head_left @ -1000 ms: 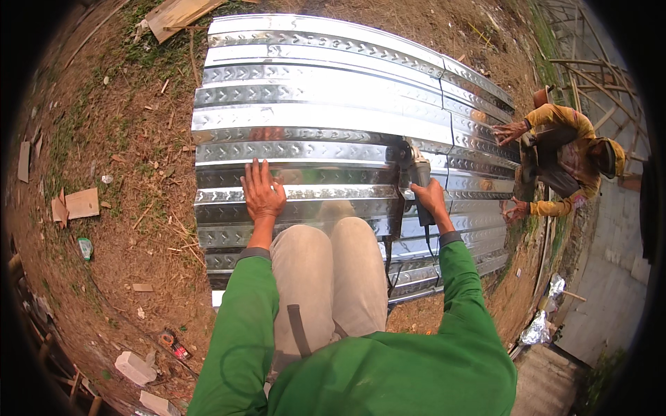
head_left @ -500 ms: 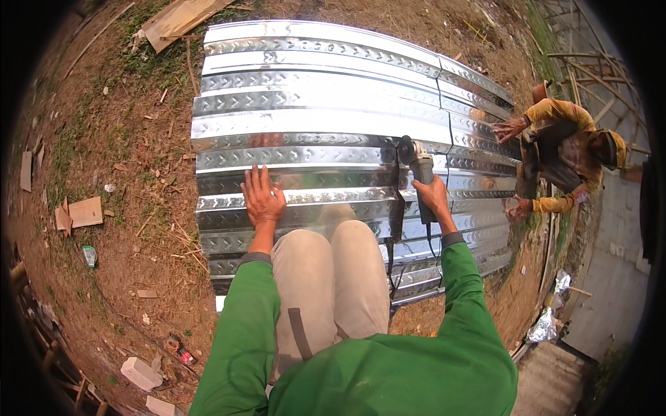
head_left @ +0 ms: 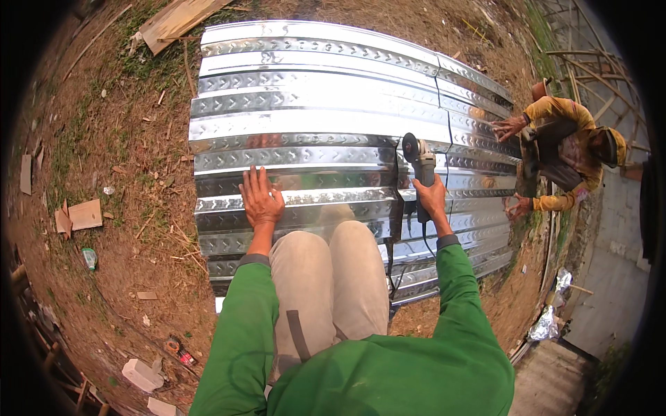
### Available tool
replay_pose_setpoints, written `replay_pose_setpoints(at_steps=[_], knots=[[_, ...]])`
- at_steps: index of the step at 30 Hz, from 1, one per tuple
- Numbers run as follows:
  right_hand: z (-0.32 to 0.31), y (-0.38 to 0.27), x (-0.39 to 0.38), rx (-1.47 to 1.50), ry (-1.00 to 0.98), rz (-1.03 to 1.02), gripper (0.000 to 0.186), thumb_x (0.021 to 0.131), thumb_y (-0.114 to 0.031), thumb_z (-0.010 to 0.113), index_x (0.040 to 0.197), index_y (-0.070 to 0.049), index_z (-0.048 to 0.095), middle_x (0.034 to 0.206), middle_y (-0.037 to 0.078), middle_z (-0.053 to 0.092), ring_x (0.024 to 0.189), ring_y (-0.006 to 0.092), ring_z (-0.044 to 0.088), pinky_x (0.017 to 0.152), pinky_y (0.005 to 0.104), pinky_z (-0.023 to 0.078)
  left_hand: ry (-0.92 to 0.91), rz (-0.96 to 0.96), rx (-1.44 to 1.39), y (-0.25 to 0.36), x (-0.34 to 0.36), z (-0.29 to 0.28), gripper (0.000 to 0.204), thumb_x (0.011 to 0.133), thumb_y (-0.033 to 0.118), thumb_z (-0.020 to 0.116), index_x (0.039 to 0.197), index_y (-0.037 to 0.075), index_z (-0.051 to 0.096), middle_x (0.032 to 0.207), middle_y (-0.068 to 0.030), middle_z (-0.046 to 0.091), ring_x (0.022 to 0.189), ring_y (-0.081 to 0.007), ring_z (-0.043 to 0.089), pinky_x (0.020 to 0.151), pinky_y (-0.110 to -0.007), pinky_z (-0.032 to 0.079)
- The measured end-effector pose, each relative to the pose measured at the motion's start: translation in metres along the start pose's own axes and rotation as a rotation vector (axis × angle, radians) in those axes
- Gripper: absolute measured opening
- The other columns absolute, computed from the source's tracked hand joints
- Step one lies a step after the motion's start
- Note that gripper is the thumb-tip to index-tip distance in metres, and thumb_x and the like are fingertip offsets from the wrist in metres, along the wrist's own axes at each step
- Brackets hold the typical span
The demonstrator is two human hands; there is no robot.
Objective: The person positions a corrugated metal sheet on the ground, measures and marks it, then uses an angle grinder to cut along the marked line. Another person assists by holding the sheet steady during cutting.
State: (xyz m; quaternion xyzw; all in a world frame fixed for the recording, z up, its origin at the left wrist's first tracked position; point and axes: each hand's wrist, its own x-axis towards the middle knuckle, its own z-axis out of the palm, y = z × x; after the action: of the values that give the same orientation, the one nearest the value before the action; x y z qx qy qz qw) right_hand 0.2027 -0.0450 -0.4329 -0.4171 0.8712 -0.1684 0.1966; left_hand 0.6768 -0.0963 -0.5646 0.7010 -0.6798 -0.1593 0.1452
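Shiny ribbed metal sheets (head_left: pixel 277 125) lie on the ground in front of me, stacked and overlapping. My left hand (head_left: pixel 262 201) rests on them with its fingers stretched out, holding nothing. In my right hand (head_left: pixel 433 198) is an angle grinder (head_left: pixel 426 182), gripped round its grey body with the disc end pointing away from me. The round dark disc sits over the cut edge of the upper sheet; whether it touches the metal I cannot tell. A black cord trails from the grinder back toward my knees (head_left: pixel 357 270).
At the right, a co-worker (head_left: pixel 569 152) in yellow sleeves crouches with both hands on the sheets' far end. A wooden board (head_left: pixel 177 24) lies at the upper left. Cardboard-like scraps (head_left: pixel 85 215), a tape measure (head_left: pixel 173 345) and pale blocks (head_left: pixel 142 374) are on the soil at left.
The grinder has turned slightly in my right hand, its disc now showing more of its face, and its body has shifted a little left. My left hand stays flat on the sheet.
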Motion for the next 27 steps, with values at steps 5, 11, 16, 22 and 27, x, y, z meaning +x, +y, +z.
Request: replay_pose_setpoints(at_steps=[5, 11, 16, 22, 27], knots=[[0.004, 0.006, 0.008, -0.002, -0.016, 0.021, 0.079, 0.082, -0.045, 0.087, 0.128, 0.014, 0.065, 0.106, 0.036, 0.077, 0.103, 0.0484, 0.077, 0.090, 0.0530, 0.060, 0.041, 0.026, 0.002, 0.001, 0.000, 0.000, 0.079, 0.089, 0.026, 0.063, 0.166, 0.015, 0.046, 0.175, -0.0128, 0.038, 0.164, -0.0384, 0.032, 0.133, -0.059, 0.027], [0.013, 0.017, 0.016, 0.007, -0.032, 0.016, 0.083, 0.082, -0.047, 0.087, 0.131, 0.016, 0.063, 0.109, 0.039, 0.076, 0.106, 0.0509, 0.076, 0.093, 0.0538, 0.059, 0.051, 0.030, -0.001, 0.000, 0.000, -0.001, 0.079, 0.089, 0.026, 0.063, 0.165, 0.014, 0.047, 0.175, -0.0132, 0.038, 0.164, -0.0386, 0.032, 0.133, -0.059, 0.027], [0.013, 0.016, 0.017, -0.039, -0.039, 0.031, 0.092, 0.082, -0.048, 0.087, 0.141, 0.017, 0.059, 0.117, 0.041, 0.073, 0.115, 0.0519, 0.074, 0.099, 0.0537, 0.058, 0.047, 0.035, -0.007, 0.000, 0.000, -0.001, 0.079, 0.089, 0.026, 0.063, 0.165, 0.014, 0.046, 0.174, -0.0137, 0.039, 0.164, -0.0392, 0.032, 0.133, -0.061, 0.028], [0.012, 0.011, 0.016, -0.106, -0.024, 0.030, 0.097, 0.081, -0.050, 0.087, 0.146, 0.016, 0.056, 0.121, 0.043, 0.072, 0.118, 0.0538, 0.072, 0.102, 0.0536, 0.057, 0.061, 0.048, 0.005, 0.000, 0.000, -0.001, 0.080, 0.088, 0.026, 0.063, 0.165, 0.014, 0.046, 0.174, -0.0145, 0.040, 0.163, -0.0394, 0.033, 0.132, -0.061, 0.029], [0.014, 0.016, 0.019, -0.111, -0.066, 0.051, 0.098, 0.081, -0.050, 0.088, 0.146, 0.016, 0.055, 0.121, 0.042, 0.072, 0.118, 0.0532, 0.072, 0.102, 0.0531, 0.057, 0.023, 0.021, 0.020, -0.001, 0.000, 0.000, 0.081, 0.088, 0.026, 0.064, 0.166, 0.014, 0.046, 0.173, -0.0145, 0.040, 0.163, -0.0396, 0.034, 0.132, -0.061, 0.030]])
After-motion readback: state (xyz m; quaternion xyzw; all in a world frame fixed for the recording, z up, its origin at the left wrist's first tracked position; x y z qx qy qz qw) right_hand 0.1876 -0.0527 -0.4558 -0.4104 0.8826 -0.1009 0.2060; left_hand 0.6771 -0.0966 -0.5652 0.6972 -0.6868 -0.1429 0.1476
